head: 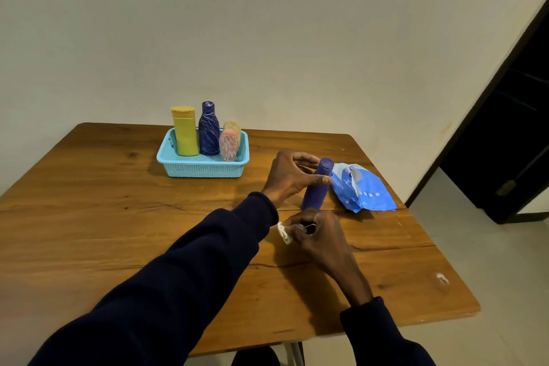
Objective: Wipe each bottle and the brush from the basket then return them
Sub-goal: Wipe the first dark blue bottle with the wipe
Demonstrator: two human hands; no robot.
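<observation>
**Two hands, one purple bottle, one white wipe**

Two hands are at work near the right side of the table. The left hand (pixel 289 177) holds a purple bottle (pixel 316 193) close to its cap: the thumb lies across the front and the fingers curl round the back. The bottle is tilted, with its top leaning to the right and its lower end down at the wooden table (pixel 118 217). It is outside the basket.

The right hand (pixel 319 235) is just in front of the bottle's lower end, low over the table. Its fingers are curled tight round a small white wipe (pixel 283 232), and a bit of the wipe sticks out on the left side of the hand. Both arms wear dark sleeves.

Just beside the bottle, on its right, a blue packet (pixel 362 190) lies on the table with its flap torn open.

Further back and to the left stands a light blue basket (pixel 205 171). Inside it a yellow bottle (pixel 185 135) and a dark blue bottle (pixel 208 131) stand upright, side by side. To their right is a pink oval thing (pixel 228 145), with a beige one (pixel 233 125) behind it. I cannot tell which of these is the brush.
</observation>
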